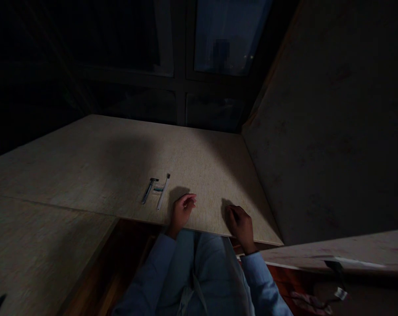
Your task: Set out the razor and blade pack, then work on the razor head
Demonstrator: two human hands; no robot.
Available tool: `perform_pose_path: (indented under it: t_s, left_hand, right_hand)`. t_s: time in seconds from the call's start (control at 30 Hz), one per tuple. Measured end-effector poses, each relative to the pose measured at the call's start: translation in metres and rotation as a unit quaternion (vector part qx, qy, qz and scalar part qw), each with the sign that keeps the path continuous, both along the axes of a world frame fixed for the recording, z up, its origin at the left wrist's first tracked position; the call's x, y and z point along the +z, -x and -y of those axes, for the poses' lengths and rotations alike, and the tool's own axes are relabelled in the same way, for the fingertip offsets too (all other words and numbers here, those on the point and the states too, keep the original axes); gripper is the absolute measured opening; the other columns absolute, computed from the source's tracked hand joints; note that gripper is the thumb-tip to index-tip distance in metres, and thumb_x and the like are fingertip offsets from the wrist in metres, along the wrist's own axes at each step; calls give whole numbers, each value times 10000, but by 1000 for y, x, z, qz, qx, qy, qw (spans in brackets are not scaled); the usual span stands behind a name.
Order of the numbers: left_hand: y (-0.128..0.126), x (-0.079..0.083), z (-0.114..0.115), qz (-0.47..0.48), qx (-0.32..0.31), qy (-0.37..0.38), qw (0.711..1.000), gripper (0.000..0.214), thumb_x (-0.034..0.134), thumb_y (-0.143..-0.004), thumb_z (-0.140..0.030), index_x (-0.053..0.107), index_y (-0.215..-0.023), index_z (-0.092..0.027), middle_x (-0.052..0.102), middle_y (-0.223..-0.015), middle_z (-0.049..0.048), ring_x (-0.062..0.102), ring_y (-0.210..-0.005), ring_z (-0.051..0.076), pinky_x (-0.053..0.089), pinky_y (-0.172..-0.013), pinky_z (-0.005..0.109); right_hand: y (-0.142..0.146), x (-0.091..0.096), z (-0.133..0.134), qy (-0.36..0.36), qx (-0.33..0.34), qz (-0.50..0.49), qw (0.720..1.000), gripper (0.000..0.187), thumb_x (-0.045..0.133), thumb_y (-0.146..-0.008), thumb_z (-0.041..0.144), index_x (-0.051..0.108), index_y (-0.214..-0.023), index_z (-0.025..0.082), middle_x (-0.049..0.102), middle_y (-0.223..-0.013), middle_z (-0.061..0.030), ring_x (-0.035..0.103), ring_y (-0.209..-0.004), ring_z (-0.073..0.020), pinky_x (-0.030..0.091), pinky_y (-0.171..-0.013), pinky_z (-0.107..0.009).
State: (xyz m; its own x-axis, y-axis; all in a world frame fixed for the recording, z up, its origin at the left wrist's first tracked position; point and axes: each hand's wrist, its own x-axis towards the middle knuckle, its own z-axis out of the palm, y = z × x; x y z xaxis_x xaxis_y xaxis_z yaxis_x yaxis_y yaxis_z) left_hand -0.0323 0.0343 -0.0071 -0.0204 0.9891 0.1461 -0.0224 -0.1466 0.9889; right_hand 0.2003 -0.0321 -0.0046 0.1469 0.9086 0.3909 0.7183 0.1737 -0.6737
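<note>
My left hand (182,211) rests at the near edge of the pale tabletop (199,158), its fingers loosely curved and nothing visible in them. To its left lies a white toothbrush (163,193) with a dark head pointing away from me. Beyond that is a razor (148,192) with a dark blue handle, its head at the far end. Between the two sits a small clear item with a blue-green strip (158,189), too small to name. My right hand (240,223) is curled closed on the tabletop's right side, with no object showing. Neither hand touches these things.
Dark windows (222,39) stand behind the tabletop, and a wall panel (327,131) rises along its right side. Another pale surface (30,245) adjoins at the near left. A dark cable with a white tag (340,293) lies at the lower right. The light is dim.
</note>
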Motion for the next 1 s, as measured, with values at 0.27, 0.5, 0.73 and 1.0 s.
perform_pose_path:
  t_s: [0.27,0.5,0.73,1.0]
  left_hand:
    - [-1,-1,-3,4,10,14,1000,237,633,-758,-308,721,-920,-160,725,-753,44,650,-622,138,550,-585,245]
    - [0,1,-4,-30,19,17,999,269,613,-762,-344,710,-913,-143,704,-732,42,627,-568,130,539,-557,249]
    - [-3,2,-4,-82,26,21,996,256,577,-774,-332,710,-903,-154,718,-747,43,651,-604,143,550,-581,257]
    - [-5,9,1,-152,37,20,988,263,523,-818,-282,736,-924,-169,750,-836,66,694,-738,181,576,-711,315]
  right_hand:
    - [0,-3,0,10,-6,15,1000,352,452,-978,378,724,-974,156,750,-965,-135,707,-858,-235,541,-785,-327]
    - [3,1,-2,4,-17,6,1000,397,440,-981,415,732,-944,149,751,-909,-132,712,-811,-235,545,-755,-328]
    - [3,3,-1,15,-16,3,1000,421,425,-994,450,733,-951,167,756,-906,-118,716,-811,-226,553,-736,-316]
    - [1,0,0,24,-7,34,999,452,392,-1007,456,729,-965,159,760,-942,-134,722,-832,-232,570,-746,-336]
